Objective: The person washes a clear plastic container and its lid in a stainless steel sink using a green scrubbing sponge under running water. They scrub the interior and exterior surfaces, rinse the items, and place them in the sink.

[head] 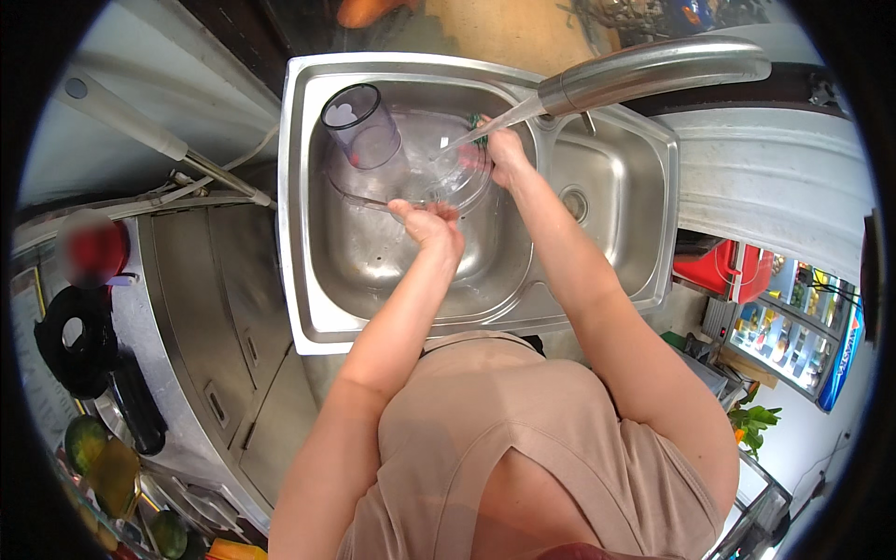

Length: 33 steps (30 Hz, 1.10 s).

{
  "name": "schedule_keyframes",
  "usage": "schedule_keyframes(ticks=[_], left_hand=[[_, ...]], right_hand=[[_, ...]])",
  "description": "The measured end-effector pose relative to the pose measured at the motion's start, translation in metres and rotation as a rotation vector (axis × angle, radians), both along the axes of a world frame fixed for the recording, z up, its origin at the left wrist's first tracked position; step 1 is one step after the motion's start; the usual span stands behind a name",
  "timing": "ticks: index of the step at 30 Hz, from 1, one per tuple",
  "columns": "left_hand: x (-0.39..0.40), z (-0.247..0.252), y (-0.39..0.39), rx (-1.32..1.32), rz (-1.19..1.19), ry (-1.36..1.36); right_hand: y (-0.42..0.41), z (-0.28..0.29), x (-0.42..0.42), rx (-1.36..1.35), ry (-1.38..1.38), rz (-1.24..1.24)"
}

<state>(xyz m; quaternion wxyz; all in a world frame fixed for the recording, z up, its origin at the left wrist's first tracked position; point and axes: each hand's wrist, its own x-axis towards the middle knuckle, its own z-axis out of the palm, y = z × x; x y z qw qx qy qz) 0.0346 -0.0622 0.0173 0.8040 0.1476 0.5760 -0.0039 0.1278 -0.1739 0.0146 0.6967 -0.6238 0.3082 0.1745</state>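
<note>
In the large basin of a stainless steel sink [420, 322], my left hand [430, 222] grips the near edge of a clear plastic vessel [420, 183]. My right hand [507, 150] is at the vessel's right side, holding a green scouring pad [479, 130] against its wall. A stream of water [507, 117] runs from the metal faucet [651, 73] into the vessel. Left of the stream, a transparent cylinder [364, 136] with a black rim leans, tilted. Whether it stands inside the vessel or behind it, I cannot tell.
A smaller basin [595, 189] with a drain adjoins on the right. A white-handled pole [140, 119] leans at the left. Steel cabinets [210, 315] and a counter with black items [77, 343] flank the left side. A lit display fridge [784, 343] and red container [735, 269] are at right.
</note>
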Motion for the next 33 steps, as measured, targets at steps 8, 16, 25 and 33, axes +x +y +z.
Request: schedule_keyframes(ticks=[8, 16, 25, 33], left_hand=[[0.011, 0.007, -0.009, -0.115, 0.09, 0.041], [0.0, -0.008, -0.006, -0.043, 0.0, -0.11], [-0.018, -0.042, 0.009, -0.201, -0.1, -0.432], [-0.02, 0.017, 0.034, -0.246, -0.119, -0.507]], right_hand=[[0.037, 0.0, -0.108, -0.56, -0.481, 0.227], [-0.015, -0.014, -0.008, 0.169, 0.073, -0.067], [-0.002, -0.022, -0.094, -0.692, -0.543, 0.544], [0.09, 0.024, -0.064, -1.152, -0.712, 1.033]])
